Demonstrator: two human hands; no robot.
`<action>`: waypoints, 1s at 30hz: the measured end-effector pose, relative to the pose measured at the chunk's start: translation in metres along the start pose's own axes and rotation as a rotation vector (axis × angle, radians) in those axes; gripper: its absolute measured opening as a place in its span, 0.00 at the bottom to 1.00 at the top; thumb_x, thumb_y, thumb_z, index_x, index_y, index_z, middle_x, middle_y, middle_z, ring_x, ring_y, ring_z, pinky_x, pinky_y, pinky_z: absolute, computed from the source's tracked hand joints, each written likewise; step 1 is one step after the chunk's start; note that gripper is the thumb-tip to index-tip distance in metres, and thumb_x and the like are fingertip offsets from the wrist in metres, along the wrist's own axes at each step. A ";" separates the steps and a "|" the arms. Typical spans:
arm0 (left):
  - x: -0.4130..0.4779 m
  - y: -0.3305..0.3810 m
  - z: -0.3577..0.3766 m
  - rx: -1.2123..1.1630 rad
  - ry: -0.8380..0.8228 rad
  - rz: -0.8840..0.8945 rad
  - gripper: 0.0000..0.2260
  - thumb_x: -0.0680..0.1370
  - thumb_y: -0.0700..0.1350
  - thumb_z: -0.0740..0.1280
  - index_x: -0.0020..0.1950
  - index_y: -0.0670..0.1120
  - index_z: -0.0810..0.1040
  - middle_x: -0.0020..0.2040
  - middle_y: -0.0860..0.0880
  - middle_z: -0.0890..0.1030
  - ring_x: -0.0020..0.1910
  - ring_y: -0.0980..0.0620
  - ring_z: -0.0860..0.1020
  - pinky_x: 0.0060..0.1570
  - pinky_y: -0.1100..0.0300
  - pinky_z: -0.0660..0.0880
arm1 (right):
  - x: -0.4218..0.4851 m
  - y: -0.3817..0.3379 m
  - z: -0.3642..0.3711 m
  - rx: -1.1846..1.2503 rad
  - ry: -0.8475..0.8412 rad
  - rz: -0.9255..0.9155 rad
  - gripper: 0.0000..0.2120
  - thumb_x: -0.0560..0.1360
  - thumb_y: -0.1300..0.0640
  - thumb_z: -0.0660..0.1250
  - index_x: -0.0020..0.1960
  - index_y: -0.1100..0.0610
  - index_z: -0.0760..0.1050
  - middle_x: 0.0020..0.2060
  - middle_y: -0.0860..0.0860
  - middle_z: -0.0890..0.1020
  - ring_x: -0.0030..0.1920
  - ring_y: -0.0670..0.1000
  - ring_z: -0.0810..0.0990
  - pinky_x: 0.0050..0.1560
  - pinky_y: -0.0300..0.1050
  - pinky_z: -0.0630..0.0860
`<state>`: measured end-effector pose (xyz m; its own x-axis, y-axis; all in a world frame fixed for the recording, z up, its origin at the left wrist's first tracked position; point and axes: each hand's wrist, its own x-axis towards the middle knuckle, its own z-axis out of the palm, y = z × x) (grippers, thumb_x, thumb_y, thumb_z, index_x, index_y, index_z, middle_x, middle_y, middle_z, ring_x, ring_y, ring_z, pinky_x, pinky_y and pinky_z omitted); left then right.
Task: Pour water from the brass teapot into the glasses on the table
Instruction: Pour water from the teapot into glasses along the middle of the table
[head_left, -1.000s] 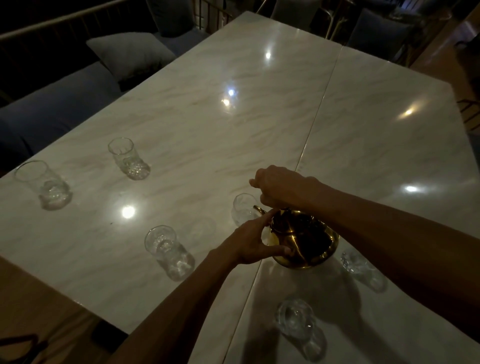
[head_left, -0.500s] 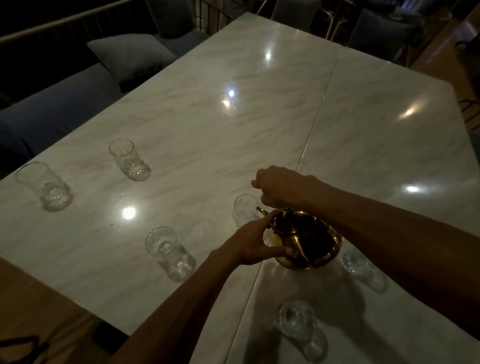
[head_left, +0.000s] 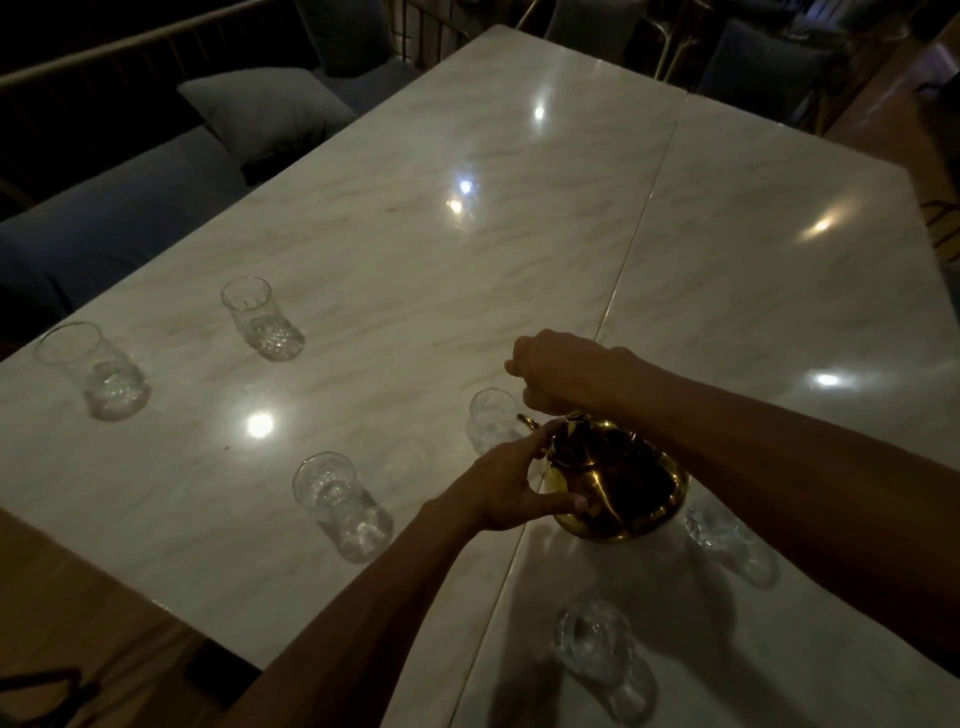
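Note:
The brass teapot (head_left: 618, 483) hangs tilted above the marble table (head_left: 395, 249), its spout over a small glass (head_left: 491, 421). My right hand (head_left: 561, 371) is closed over the handle on top. My left hand (head_left: 511, 483) steadies the pot, forefinger near the lid and thumb against the belly. Several clear glasses stand around: one at the far left (head_left: 98, 374), one behind it (head_left: 260, 319), one in front (head_left: 337, 501), one right of the pot under my forearm (head_left: 722, 535), one nearest me (head_left: 597, 642).
A seam (head_left: 641, 223) joins two marble tabletops. A blue sofa (head_left: 114, 218) with a grey cushion (head_left: 265, 109) lines the left side. Chairs (head_left: 753, 62) stand beyond the far edge. The wooden floor (head_left: 72, 613) shows at the lower left.
The teapot has tipped slightly further toward the glass under its spout. Both hands keep the same hold.

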<state>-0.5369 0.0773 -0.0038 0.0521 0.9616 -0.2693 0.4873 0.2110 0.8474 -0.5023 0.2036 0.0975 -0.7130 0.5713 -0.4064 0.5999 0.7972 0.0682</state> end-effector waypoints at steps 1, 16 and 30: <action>0.000 0.000 0.000 0.002 0.000 -0.002 0.44 0.72 0.62 0.73 0.81 0.57 0.51 0.78 0.48 0.66 0.74 0.48 0.69 0.71 0.45 0.69 | 0.000 0.000 -0.001 -0.004 -0.001 -0.002 0.22 0.74 0.55 0.65 0.68 0.54 0.70 0.59 0.53 0.76 0.54 0.54 0.78 0.53 0.49 0.78; -0.004 0.003 0.001 0.060 0.020 0.013 0.42 0.74 0.56 0.73 0.81 0.56 0.52 0.78 0.47 0.66 0.76 0.46 0.67 0.71 0.48 0.67 | -0.032 0.001 0.000 0.077 0.104 0.056 0.21 0.74 0.58 0.66 0.67 0.57 0.71 0.58 0.55 0.78 0.51 0.54 0.79 0.45 0.43 0.75; -0.047 0.028 0.003 0.132 0.200 0.091 0.40 0.73 0.51 0.75 0.78 0.54 0.57 0.73 0.47 0.72 0.70 0.46 0.73 0.68 0.45 0.73 | -0.106 -0.007 -0.010 0.273 0.356 -0.023 0.29 0.76 0.62 0.63 0.76 0.56 0.60 0.55 0.59 0.79 0.52 0.57 0.79 0.49 0.45 0.77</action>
<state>-0.5234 0.0376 0.0311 -0.0659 0.9939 -0.0882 0.5989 0.1101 0.7932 -0.4344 0.1394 0.1492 -0.7791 0.6237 -0.0630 0.6222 0.7571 -0.1995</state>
